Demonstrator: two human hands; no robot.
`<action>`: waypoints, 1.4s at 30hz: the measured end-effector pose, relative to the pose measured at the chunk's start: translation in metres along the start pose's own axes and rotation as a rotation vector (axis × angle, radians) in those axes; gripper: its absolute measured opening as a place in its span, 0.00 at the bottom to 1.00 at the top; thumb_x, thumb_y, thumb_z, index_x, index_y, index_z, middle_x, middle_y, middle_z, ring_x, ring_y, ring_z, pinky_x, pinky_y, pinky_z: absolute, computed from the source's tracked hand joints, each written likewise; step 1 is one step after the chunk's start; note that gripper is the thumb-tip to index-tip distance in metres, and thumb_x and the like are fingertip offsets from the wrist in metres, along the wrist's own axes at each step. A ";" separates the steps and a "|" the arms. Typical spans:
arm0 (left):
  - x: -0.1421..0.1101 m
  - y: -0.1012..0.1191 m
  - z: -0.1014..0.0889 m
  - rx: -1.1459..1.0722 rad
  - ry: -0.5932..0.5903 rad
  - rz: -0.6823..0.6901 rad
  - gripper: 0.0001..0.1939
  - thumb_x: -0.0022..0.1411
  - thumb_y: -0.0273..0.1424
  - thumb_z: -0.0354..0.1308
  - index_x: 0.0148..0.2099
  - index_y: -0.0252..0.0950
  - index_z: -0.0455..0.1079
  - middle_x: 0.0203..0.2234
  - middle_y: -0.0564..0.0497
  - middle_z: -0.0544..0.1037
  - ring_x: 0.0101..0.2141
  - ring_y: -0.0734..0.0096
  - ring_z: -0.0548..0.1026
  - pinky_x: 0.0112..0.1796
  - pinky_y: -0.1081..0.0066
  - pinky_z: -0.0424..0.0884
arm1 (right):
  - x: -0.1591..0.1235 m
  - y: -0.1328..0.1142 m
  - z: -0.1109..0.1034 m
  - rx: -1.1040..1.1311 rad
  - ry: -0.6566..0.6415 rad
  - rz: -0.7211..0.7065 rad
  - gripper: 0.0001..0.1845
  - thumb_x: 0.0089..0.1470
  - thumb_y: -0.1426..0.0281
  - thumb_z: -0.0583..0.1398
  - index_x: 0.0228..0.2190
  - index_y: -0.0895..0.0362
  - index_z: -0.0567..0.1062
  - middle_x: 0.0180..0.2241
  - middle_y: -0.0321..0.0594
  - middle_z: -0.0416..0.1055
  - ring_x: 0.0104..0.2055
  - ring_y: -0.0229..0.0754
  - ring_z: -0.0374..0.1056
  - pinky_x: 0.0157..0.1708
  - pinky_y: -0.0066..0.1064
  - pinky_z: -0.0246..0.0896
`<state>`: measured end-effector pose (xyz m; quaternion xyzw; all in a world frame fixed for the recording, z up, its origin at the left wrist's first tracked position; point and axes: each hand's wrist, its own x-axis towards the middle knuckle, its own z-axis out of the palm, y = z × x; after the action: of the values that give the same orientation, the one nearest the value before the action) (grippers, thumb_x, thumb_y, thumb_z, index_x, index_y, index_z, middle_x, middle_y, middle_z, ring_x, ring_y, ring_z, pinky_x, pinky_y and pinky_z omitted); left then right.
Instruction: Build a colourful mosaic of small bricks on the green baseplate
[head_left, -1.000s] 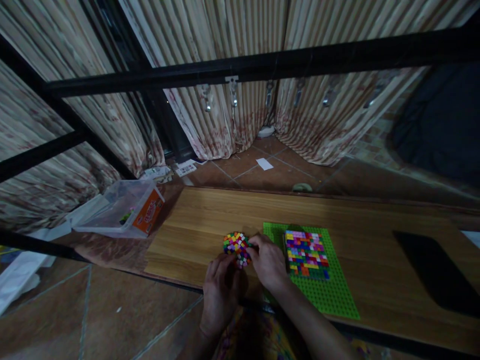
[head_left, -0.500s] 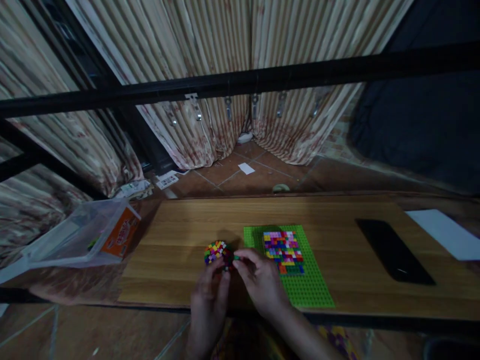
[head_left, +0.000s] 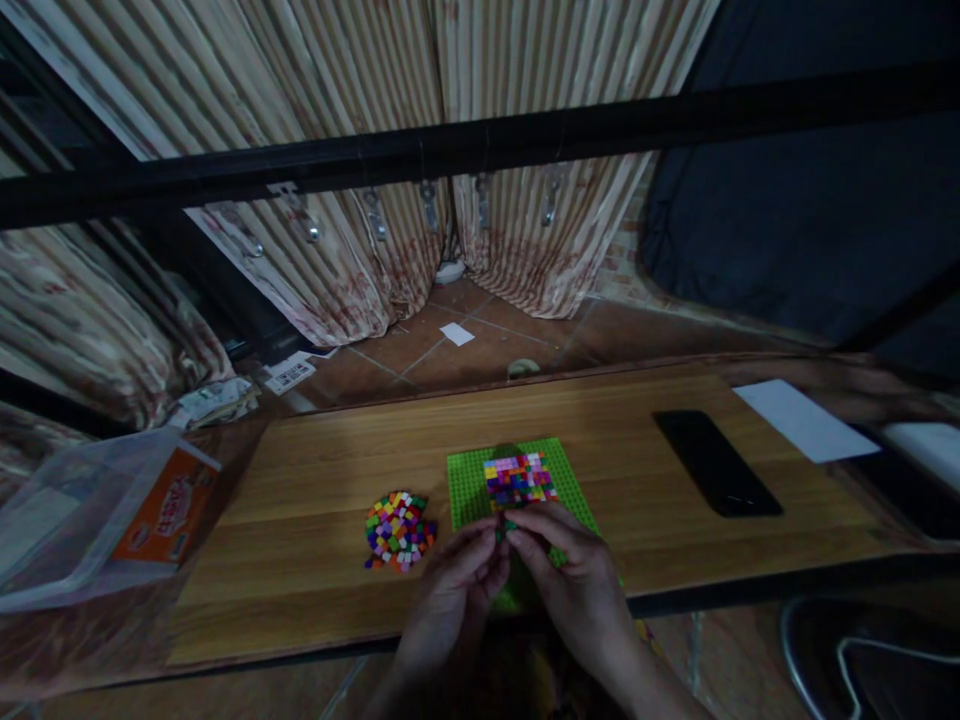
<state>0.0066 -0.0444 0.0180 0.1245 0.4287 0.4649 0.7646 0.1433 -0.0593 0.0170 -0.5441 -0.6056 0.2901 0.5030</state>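
Observation:
A green baseplate [head_left: 469, 482] lies on the wooden board [head_left: 315, 470], with a block of many-coloured small bricks [head_left: 519, 479] built on its far part. Left of it lies a loose heap of coloured bricks [head_left: 398, 530]. My left hand [head_left: 454, 595] and my right hand [head_left: 581, 585] meet over the near edge of the baseplate. Their fingertips pinch together around a small green brick [head_left: 509, 525], just below the built block.
A black phone [head_left: 715, 463] and a white sheet [head_left: 804, 419] lie on the right of the board. A clear plastic box with an orange label [head_left: 112, 515] sits at the left. A black bar [head_left: 480, 145] crosses overhead before striped curtains.
Both hands left the loose heap and moved right, onto the near edge of the baseplate, now pinching a small green brick. The view has swung to the right.

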 end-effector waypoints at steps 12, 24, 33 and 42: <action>0.027 -0.002 -0.022 0.457 0.208 0.285 0.16 0.43 0.39 0.70 0.34 0.35 0.78 0.28 0.50 0.80 0.33 0.68 0.76 0.36 0.71 0.70 | 0.035 0.052 -0.026 -0.236 0.098 0.025 0.11 0.59 0.70 0.56 0.38 0.54 0.79 0.35 0.40 0.73 0.38 0.41 0.70 0.39 0.33 0.66; 0.034 -0.005 -0.023 0.495 0.219 0.286 0.16 0.40 0.39 0.70 0.32 0.35 0.78 0.24 0.50 0.80 0.29 0.66 0.76 0.34 0.68 0.72 | 0.046 0.053 -0.027 -0.266 0.065 0.002 0.07 0.55 0.69 0.60 0.34 0.51 0.79 0.35 0.38 0.77 0.40 0.43 0.70 0.42 0.36 0.65; 0.031 -0.005 -0.020 0.487 0.193 0.281 0.14 0.40 0.37 0.70 0.31 0.35 0.78 0.23 0.51 0.79 0.27 0.69 0.74 0.32 0.71 0.70 | 0.048 0.049 -0.031 -0.282 0.007 0.016 0.10 0.57 0.66 0.58 0.32 0.51 0.79 0.33 0.38 0.76 0.38 0.43 0.70 0.40 0.35 0.64; 0.037 -0.013 -0.028 0.498 0.185 0.315 0.15 0.41 0.38 0.69 0.32 0.35 0.78 0.22 0.51 0.78 0.26 0.72 0.72 0.29 0.74 0.67 | 0.048 0.053 -0.023 -0.151 0.119 0.179 0.08 0.52 0.65 0.61 0.31 0.53 0.79 0.34 0.39 0.78 0.36 0.43 0.72 0.38 0.35 0.66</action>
<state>0.0003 -0.0264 -0.0263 0.3302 0.5729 0.4677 0.5865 0.1886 -0.0056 -0.0090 -0.6485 -0.5438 0.2547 0.4678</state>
